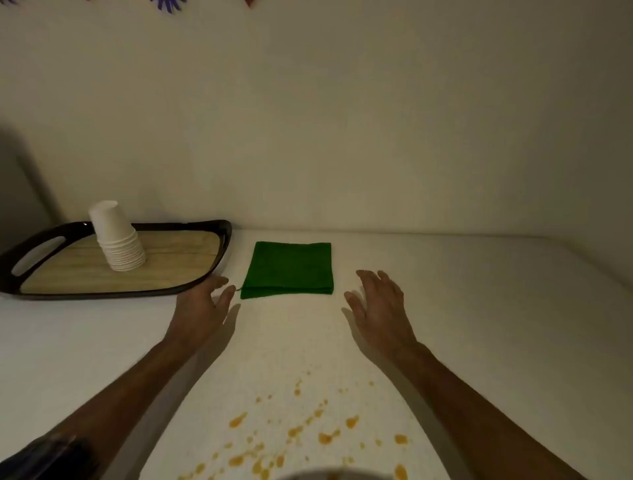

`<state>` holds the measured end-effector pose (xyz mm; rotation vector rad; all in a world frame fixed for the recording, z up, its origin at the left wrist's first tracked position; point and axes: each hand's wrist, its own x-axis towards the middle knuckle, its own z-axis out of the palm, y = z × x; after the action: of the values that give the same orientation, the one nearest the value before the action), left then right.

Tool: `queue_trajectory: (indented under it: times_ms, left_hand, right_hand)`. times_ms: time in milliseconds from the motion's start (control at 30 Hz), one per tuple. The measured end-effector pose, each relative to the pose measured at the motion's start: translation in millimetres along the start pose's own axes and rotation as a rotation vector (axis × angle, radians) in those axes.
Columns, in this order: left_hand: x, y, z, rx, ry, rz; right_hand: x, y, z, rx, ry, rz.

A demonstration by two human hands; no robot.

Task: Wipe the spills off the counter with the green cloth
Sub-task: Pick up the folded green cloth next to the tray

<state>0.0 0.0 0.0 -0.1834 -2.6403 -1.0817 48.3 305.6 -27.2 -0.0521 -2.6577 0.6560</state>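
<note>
We see the green cloth (287,269) lying folded and flat on the white counter (479,308), near the wall, with our left hand (202,305) and right hand (380,305) spread wide and empty on either side of it. The orange spills (308,438) lie nearer to us, between our forearms. A dark tray (219,270) with stacked white cups (118,236) stands left of the cloth.

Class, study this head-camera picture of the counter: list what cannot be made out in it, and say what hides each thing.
1. How far the orange spills spread toward the person: cut off by the bottom edge.
2. The grey rounded object at the bottom edge: only its top shows, blurred.
3. How many paper cups are stacked on the tray: rims too small to count.
4. Wall decorations: cut off by the top edge.
5. Whether the left hand touches the green cloth.
</note>
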Motion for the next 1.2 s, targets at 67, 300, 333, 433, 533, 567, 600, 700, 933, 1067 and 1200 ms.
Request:
queue_trajectory:
  times_ms: [67, 300, 333, 433, 533, 567, 600, 700, 933, 1067, 1200]
  left_hand:
    - [10.7, -2.2, 8.0, -0.065, -0.032, -0.092]
    - [46.7, -5.1, 40.3, -0.168, -0.129, -0.235]
    - [50.5, -4.4, 44.0, -0.164, -0.137, -0.246]
    - [61.6, -3.0, 55.3, -0.131, -0.129, -0.275]
    - [68.9, 0.4, 63.5, -0.037, -0.106, -0.28]
    - [70.0, 1.7, 65.3, 0.005, -0.099, -0.282]
    - [70.6, 3.9, 66.8, 0.051, -0.093, -0.287]
    - [70.3, 7.2, 72.1, 0.169, -0.096, -0.286]
    - [72.3, 9.9, 75.4, 0.125, -0.099, -0.298]
    - [67.1, 6.4, 78.8, 0.005, -0.055, -0.273]
    - [70.1, 9.1, 72.4, -0.289, -0.04, -0.335]
  right_hand:
    - [10.4, -0.5, 6.0, 0.036, -0.017, 0.02]
    - [47.8, -9.1, 37.3, 0.115, -0.037, 0.11]
    - [51.7, -11.1, 41.6, 0.118, -0.048, 0.114]
    - [59.9, -15.5, 53.8, 0.139, -0.036, 0.115]
    - [63.9, -18.4, 61.2, 0.153, -0.002, 0.137]
    - [64.4, -19.9, 62.6, 0.154, -0.001, 0.147]
    - [65.2, -22.1, 63.2, 0.153, -0.008, 0.16]
    - [69.2, -28.3, 64.0, 0.192, -0.023, 0.202]
    - [78.7, -43.2, 63.0, 0.364, -0.089, 0.294]
    - [78.9, -47.5, 59.8, 0.441, -0.063, 0.301]
    - [82.4, -51.8, 49.3, 0.769, -0.036, 0.402]
